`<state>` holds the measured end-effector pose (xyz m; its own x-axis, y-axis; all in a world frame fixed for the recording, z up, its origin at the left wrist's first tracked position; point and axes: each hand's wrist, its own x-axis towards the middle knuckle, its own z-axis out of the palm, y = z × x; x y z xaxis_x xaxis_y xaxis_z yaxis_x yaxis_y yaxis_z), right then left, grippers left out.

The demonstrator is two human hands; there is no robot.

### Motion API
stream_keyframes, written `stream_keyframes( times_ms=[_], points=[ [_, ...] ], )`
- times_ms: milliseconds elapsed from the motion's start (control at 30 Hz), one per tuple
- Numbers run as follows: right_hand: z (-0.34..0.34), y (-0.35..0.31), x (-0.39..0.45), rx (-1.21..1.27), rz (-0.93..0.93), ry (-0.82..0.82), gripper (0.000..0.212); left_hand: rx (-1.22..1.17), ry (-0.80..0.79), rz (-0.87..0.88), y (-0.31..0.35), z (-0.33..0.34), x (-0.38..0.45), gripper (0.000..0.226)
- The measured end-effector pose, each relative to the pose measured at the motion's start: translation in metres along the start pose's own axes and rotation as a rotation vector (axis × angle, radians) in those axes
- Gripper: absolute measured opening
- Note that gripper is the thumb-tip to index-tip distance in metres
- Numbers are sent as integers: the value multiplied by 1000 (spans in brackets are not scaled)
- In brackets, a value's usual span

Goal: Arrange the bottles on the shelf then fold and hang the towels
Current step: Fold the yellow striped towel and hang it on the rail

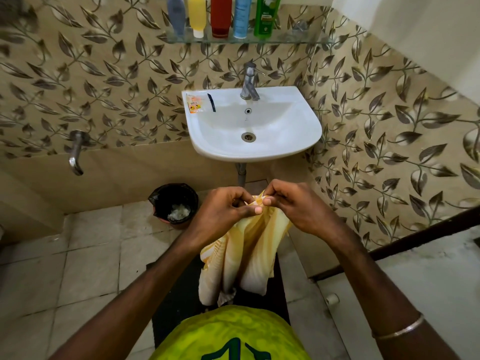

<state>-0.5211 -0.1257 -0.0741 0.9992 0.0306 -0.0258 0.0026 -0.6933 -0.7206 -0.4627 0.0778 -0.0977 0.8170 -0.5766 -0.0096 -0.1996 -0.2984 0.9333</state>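
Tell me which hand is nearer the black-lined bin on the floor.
Left. The left hand is just right of the black-lined bin; the right hand is farther right, both pinching the yellow-and-white towel.

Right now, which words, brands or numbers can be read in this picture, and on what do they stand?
"Vatika", top cut off: green bottle.
Small print lower on its label: too small to read.
Blue bottle: faint print, blurred.
Grey bottle: blurred.
Orange sachet on the sink: too small.
"1", partly cut off: yellow shirt.
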Motion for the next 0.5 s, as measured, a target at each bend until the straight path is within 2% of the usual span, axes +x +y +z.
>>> stream_keyframes(
  times_ms=[267, 500],
  points=[
    [-13, 9, 4, -57, 26, 60, 5, 34, -46, -93, -15, -9, -9, 16],
    [-32, 21, 5, -82, 109, 190, 4, 49, -72, -112, -25, -17, -14, 10]
  ],
)
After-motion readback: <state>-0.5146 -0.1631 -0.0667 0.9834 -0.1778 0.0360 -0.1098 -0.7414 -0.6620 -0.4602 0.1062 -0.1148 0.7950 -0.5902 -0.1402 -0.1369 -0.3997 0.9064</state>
